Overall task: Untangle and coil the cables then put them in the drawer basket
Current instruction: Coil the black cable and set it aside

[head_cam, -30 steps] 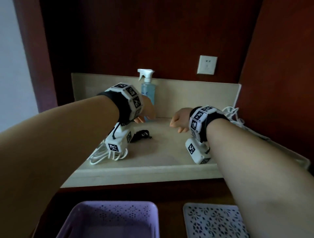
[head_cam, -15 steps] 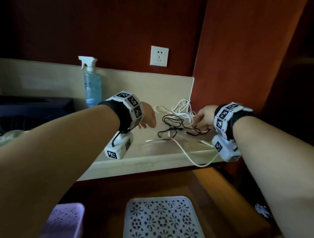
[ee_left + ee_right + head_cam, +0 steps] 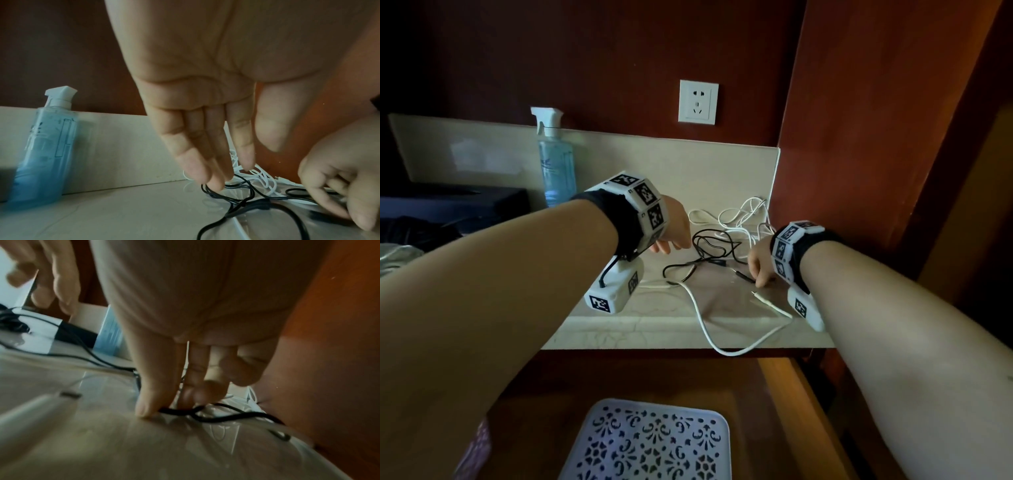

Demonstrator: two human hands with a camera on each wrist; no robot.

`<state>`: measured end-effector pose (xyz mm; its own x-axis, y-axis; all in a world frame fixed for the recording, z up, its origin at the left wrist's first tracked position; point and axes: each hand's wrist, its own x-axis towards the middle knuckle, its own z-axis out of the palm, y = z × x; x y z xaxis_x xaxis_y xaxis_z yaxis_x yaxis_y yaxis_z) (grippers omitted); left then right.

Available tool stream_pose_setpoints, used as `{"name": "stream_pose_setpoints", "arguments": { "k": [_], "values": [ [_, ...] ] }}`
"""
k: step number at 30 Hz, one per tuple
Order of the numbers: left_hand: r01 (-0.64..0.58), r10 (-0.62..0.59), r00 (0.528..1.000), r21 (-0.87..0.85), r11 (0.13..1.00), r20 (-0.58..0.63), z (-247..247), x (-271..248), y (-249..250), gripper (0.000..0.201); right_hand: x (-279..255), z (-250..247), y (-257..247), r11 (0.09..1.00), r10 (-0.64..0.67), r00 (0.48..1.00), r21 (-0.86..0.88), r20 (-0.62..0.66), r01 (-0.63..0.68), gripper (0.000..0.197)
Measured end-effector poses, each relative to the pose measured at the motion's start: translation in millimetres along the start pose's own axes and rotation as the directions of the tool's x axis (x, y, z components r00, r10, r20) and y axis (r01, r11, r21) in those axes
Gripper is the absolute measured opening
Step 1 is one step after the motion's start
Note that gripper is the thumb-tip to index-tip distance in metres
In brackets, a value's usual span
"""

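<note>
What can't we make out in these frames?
- White cable: the far ends are lost in the tangle by the wall, head view.
- Black cable: whether the right hand pinches it or only presses it cannot be told; right wrist view blurred.
- White basket: cut off by the bottom edge, head view.
- Left hand: hides part of the tangle, left wrist view.

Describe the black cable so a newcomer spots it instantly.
Find the wall socket; below it the beige countertop ends at a red-brown side panel. In that corner, the black cable loops between both hands, the right hand pinching it. The tangled neighbour is white.
</note>
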<state>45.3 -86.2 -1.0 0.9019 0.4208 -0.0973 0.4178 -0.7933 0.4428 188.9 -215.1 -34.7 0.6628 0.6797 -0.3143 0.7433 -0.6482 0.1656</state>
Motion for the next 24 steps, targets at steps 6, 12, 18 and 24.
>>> {"name": "stream_pose_setpoints", "arguments": {
  "k": [6,12,18,24],
  "values": [
    [0.033,-0.039,0.997,-0.083,0.996,-0.071,-6,-3,2,0.043,-5,-30,5,0.985,-0.099,0.899,0.085,-0.427,0.149,0.025],
    [-0.089,0.078,0.963,-0.034,0.995,-0.258,-34,-17,12,0.066,-60,-83,-21,0.912,-0.28,0.707,0.05,-0.65,0.407,0.004],
    [-0.135,0.163,0.967,0.152,0.979,-0.197,-52,-42,-5,0.031,-75,-82,-57,0.874,-0.299,0.701,0.11,-0.647,0.474,0.004],
    [-0.113,0.127,0.968,0.079,0.99,-0.214,-71,-66,-51,0.025,-81,-86,-114,0.81,-0.292,0.667,0.193,-0.686,0.553,0.002]
  ]
}}
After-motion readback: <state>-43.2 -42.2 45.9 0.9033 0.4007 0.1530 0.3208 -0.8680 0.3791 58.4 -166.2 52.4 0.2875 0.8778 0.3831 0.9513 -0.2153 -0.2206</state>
